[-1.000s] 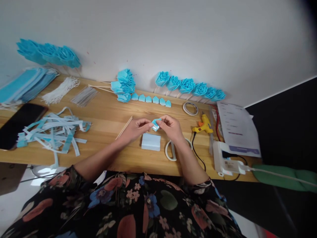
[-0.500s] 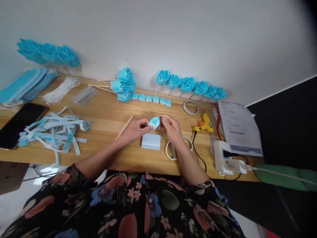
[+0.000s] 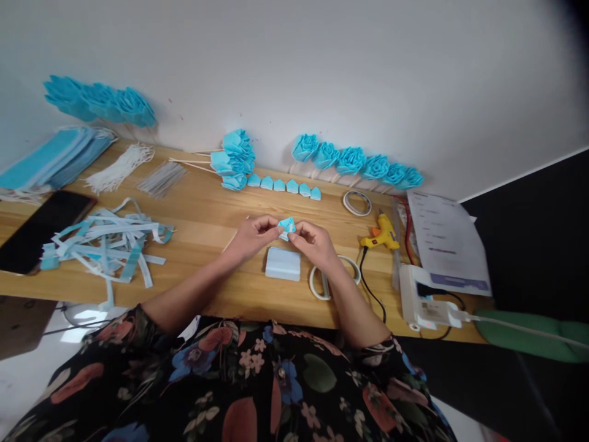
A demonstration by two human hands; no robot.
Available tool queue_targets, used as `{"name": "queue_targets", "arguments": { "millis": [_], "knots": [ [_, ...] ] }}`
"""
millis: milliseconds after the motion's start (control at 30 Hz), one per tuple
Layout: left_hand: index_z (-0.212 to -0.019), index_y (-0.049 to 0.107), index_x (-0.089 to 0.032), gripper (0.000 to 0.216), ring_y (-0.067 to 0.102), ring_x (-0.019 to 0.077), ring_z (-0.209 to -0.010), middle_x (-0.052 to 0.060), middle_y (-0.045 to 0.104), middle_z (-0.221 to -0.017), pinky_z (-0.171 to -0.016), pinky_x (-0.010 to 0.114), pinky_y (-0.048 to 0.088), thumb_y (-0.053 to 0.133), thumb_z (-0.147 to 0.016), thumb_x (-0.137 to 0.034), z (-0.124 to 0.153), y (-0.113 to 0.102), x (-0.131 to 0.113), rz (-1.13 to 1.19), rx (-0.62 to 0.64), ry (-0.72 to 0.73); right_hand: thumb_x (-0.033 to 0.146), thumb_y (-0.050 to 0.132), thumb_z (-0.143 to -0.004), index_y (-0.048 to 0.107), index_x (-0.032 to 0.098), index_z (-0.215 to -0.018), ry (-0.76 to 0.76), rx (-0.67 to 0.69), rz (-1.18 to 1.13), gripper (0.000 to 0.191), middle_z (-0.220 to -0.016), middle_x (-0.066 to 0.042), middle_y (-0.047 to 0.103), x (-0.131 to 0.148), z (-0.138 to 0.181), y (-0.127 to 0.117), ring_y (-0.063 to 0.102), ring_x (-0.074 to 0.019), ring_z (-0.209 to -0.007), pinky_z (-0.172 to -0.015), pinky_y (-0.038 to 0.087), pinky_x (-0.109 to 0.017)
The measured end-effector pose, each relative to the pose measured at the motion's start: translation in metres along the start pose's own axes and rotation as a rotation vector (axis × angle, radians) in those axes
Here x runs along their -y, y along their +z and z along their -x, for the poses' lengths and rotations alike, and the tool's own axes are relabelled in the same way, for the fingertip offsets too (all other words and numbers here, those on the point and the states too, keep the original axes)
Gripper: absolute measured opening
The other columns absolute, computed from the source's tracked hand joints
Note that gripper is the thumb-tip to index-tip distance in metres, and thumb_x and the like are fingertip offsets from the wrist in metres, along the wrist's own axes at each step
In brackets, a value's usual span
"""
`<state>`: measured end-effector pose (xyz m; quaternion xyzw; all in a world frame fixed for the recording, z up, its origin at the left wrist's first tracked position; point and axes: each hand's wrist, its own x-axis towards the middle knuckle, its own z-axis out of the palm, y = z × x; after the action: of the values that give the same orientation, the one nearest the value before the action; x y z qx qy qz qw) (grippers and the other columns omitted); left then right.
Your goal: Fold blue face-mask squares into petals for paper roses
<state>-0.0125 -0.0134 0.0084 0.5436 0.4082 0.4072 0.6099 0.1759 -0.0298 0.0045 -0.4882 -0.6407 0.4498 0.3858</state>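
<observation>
Both my hands meet over the middle of the wooden table [image 3: 197,215]. My left hand [image 3: 251,236] and my right hand [image 3: 313,242] each pinch a small folded light-blue piece [image 3: 287,226] between fingertips. Just below the hands lies a stack of pale blue rectangular pieces [image 3: 282,264]. A thin wooden stick [image 3: 232,240] lies partly under my left hand. White scissors [image 3: 324,279] rest beside my right wrist.
A row of small blue folded petals [image 3: 284,185] and blue roses [image 3: 356,161] line the wall. Cut mask strips [image 3: 105,242], a phone [image 3: 41,230], masks [image 3: 55,162], a yellow glue gun [image 3: 381,233], tape roll [image 3: 356,201], papers [image 3: 444,242] and a power strip [image 3: 421,301] surround.
The blue piece has been turned and pressed smaller between my fingertips; my hands sit slightly closer together. The view shifted a little.
</observation>
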Motion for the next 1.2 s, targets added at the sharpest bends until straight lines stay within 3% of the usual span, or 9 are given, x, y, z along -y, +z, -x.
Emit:
{"name": "queue_targets", "arguments": {
  "millis": [233, 333, 600, 700, 933, 1200],
  "knots": [
    [-0.065, 0.059, -0.016, 0.037, 0.046, 0.0077, -0.053, -0.004, 0.052, -0.056, -0.056, 0.023, 0.036, 0.083, -0.062, -0.044, -0.001, 0.0, 0.004, 0.231, -0.027, -0.134, 0.044, 0.063, -0.084, 0.058, 0.021, -0.076, 0.002, 0.06, -0.007, 0.025, -0.068, 0.003, 0.052, 0.004, 0.002, -0.003, 0.046, -0.0122, -0.065, -0.064, 0.038, -0.026],
    [-0.067, 0.061, -0.016, 0.036, 0.044, 0.0078, -0.053, -0.004, 0.052, -0.056, -0.055, 0.023, 0.035, 0.082, -0.065, -0.045, 0.0, 0.001, 0.004, 0.187, -0.035, -0.098, 0.047, 0.063, -0.086, 0.063, 0.021, -0.09, 0.028, 0.073, -0.087, 0.027, -0.074, 0.002, 0.057, 0.004, 0.002, -0.004, 0.05, -0.0134, -0.069, -0.067, 0.04, -0.027],
    [-0.078, 0.067, -0.016, 0.038, 0.048, 0.0097, -0.061, -0.002, 0.058, -0.067, -0.06, 0.024, 0.038, 0.076, -0.073, -0.052, 0.0, 0.001, 0.008, 0.026, 0.029, -0.022, 0.043, 0.063, -0.086, 0.058, 0.02, -0.076, -0.001, 0.011, -0.025, 0.025, -0.065, 0.004, 0.05, 0.001, 0.002, -0.002, 0.043, -0.0113, -0.061, -0.06, 0.034, -0.025],
    [-0.082, 0.067, -0.016, 0.036, 0.052, 0.0116, -0.069, 0.001, 0.064, -0.077, -0.065, 0.025, 0.041, 0.075, -0.073, -0.049, 0.0, 0.001, 0.007, -0.043, 0.041, 0.015, 0.04, 0.063, -0.085, 0.057, 0.021, -0.073, -0.026, 0.047, 0.06, 0.024, -0.065, 0.004, 0.052, 0.003, 0.003, 0.0, 0.044, -0.0114, -0.062, -0.061, 0.035, -0.025],
    [-0.073, 0.062, -0.016, 0.023, 0.046, 0.0099, -0.061, -0.003, 0.056, -0.066, -0.059, 0.024, 0.038, 0.07, -0.071, -0.037, 0.002, 0.001, 0.001, -0.174, 0.045, 0.011, 0.038, 0.062, -0.083, 0.055, 0.021, -0.068, -0.061, 0.104, 0.214, 0.024, -0.065, 0.002, 0.056, 0.012, 0.004, 0.0, 0.048, -0.0122, -0.063, -0.061, 0.037, -0.025],
    [-0.073, 0.065, -0.015, 0.015, 0.052, 0.0117, -0.065, 0.0, 0.062, -0.069, -0.062, 0.024, 0.041, 0.066, -0.074, -0.03, -0.001, -0.006, -0.006, -0.22, 0.092, -0.029, 0.031, 0.06, -0.083, 0.062, 0.02, -0.073, -0.086, 0.095, 0.232, 0.015, -0.066, 0.002, 0.062, 0.011, 0.004, -0.009, 0.053, -0.0123, -0.063, -0.061, 0.038, -0.025]
  ]
}}
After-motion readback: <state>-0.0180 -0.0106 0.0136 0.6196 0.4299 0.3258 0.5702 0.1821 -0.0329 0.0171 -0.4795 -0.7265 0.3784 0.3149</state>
